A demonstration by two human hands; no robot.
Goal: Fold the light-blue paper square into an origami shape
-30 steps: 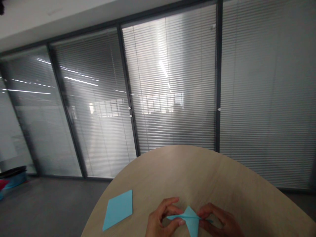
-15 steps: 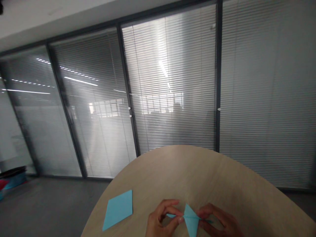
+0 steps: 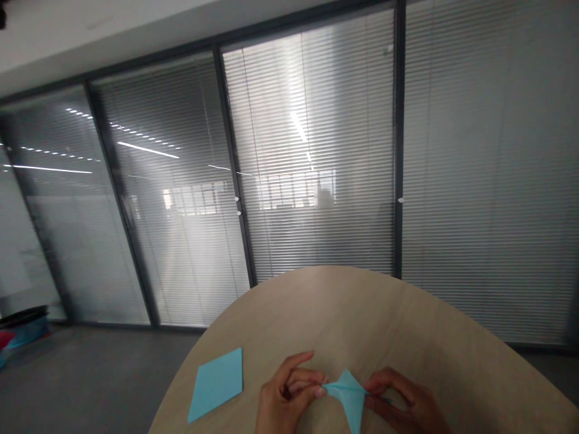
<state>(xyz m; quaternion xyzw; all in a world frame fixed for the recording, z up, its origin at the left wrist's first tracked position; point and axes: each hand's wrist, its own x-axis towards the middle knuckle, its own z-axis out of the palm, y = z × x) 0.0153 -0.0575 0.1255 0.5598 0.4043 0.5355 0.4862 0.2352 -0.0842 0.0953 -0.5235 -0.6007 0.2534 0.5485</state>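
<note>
Both hands [image 3: 289, 401] pinch folded paper [image 3: 348, 398] (lower part cut off)

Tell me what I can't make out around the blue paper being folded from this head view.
- Folded blue paper: its lower tip is cut off by the bottom edge; the fold layers are blurred.
- Left hand and right hand: wrists and palms cut off below; fingertips pinching the paper hide its ends.
- Flat blue sheet: any creases too faint to tell.
- Behind the blinds: only hazy shapes.

hands [image 3: 348, 404] – wrists cropped, paper [image 3: 348, 398] tip too
</note>
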